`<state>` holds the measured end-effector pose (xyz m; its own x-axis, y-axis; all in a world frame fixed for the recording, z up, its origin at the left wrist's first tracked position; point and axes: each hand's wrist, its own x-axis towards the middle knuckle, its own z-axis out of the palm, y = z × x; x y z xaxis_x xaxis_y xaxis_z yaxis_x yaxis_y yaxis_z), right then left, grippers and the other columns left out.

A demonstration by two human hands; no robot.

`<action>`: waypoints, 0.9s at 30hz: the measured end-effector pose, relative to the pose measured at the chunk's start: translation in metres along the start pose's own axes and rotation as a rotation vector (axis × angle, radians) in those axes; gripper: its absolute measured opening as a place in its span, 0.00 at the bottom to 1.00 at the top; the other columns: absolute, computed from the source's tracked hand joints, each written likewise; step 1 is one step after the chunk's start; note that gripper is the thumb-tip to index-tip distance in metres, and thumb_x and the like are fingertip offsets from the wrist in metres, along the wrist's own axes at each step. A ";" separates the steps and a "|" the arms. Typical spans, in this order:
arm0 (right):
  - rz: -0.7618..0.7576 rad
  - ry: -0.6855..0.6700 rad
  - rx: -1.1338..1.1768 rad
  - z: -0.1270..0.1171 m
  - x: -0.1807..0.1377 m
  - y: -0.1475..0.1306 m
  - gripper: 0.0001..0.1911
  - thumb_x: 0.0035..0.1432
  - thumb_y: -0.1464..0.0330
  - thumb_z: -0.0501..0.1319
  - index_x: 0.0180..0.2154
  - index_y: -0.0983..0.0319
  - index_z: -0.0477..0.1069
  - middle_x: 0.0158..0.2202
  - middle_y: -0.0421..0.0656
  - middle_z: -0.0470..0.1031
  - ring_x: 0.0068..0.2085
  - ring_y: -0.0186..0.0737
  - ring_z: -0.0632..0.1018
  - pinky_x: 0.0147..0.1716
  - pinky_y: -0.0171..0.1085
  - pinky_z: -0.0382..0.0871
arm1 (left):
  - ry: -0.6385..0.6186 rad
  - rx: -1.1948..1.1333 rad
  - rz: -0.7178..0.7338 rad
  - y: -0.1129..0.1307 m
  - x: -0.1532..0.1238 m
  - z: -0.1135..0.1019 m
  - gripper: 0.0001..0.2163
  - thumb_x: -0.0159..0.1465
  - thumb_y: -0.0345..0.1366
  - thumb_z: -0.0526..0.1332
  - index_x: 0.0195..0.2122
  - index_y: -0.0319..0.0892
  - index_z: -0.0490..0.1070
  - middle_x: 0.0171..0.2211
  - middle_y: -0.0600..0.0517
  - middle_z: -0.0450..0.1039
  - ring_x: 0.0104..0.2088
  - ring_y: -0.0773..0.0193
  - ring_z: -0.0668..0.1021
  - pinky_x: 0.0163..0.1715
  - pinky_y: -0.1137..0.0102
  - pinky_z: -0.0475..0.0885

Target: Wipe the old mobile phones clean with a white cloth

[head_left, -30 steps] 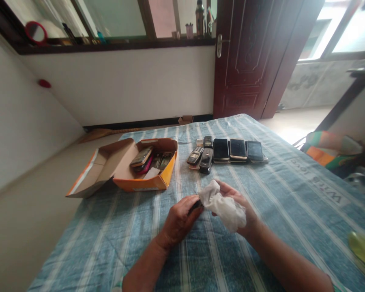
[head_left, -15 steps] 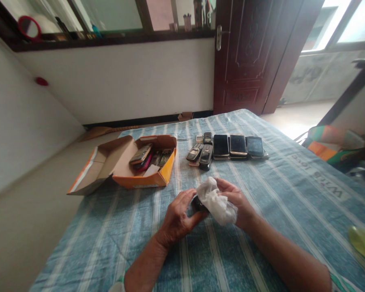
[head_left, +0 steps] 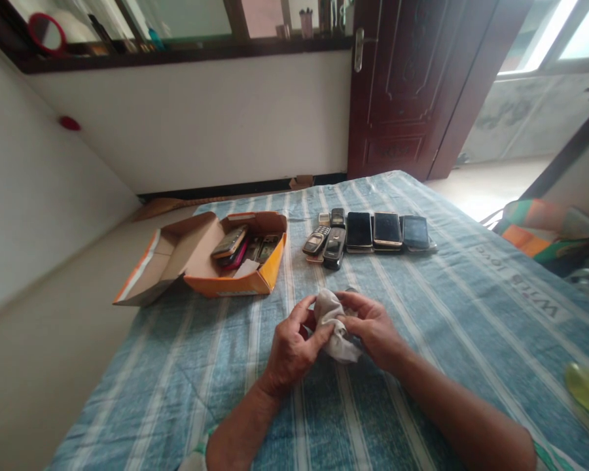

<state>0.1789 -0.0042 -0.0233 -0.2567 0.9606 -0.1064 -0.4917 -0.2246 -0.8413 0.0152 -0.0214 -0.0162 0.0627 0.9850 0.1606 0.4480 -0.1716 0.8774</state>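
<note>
Left hand: curled around white cloth, forearm toward one o'clock
Right hand: thumb and fingers gripping it, forearm toward ten o'clock
Orange box: ten o'clock from white cloth

Taking the white cloth as the clock's centre, we cannot tell what its folds wrap. A grey sliver at one o'clock is too small to identify. Some fingertips of the left hand and right hand vanish behind the cloth. At ten, the orange box hides its lower contents. The bottom edge crops the left sleeve at eight; the right edge crops a yellow-green object past three.
</note>
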 end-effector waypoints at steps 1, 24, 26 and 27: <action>0.010 -0.009 -0.001 0.000 0.000 -0.001 0.20 0.41 0.69 0.71 0.40 0.60 0.77 0.37 0.41 0.79 0.33 0.34 0.76 0.32 0.32 0.68 | -0.011 -0.063 -0.027 0.000 0.001 0.000 0.22 0.59 0.43 0.64 0.51 0.37 0.68 0.27 0.53 0.75 0.23 0.67 0.74 0.23 0.74 0.69; 0.104 0.074 0.100 -0.008 0.004 -0.004 0.18 0.39 0.71 0.70 0.37 0.61 0.77 0.30 0.39 0.79 0.25 0.31 0.74 0.24 0.30 0.64 | 0.131 -0.401 -0.265 0.000 0.007 -0.002 0.18 0.56 0.43 0.65 0.44 0.35 0.72 0.29 0.49 0.78 0.23 0.67 0.76 0.21 0.76 0.69; 0.093 0.091 0.097 -0.007 0.004 -0.004 0.18 0.39 0.71 0.70 0.37 0.61 0.77 0.29 0.39 0.79 0.25 0.31 0.73 0.23 0.30 0.63 | 0.163 -0.293 -0.181 0.000 0.006 -0.004 0.19 0.58 0.45 0.63 0.44 0.36 0.73 0.34 0.46 0.79 0.28 0.64 0.78 0.23 0.74 0.71; 0.084 0.101 0.091 -0.007 0.005 -0.004 0.18 0.39 0.71 0.70 0.37 0.62 0.77 0.29 0.39 0.79 0.24 0.30 0.73 0.23 0.30 0.62 | 0.172 -0.232 -0.121 0.002 0.005 -0.005 0.19 0.59 0.46 0.62 0.45 0.36 0.73 0.38 0.44 0.78 0.32 0.61 0.79 0.26 0.73 0.73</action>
<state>0.1854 0.0023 -0.0241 -0.2176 0.9482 -0.2313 -0.5466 -0.3147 -0.7761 0.0119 -0.0167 -0.0118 -0.1389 0.9847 0.1053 0.2259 -0.0720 0.9715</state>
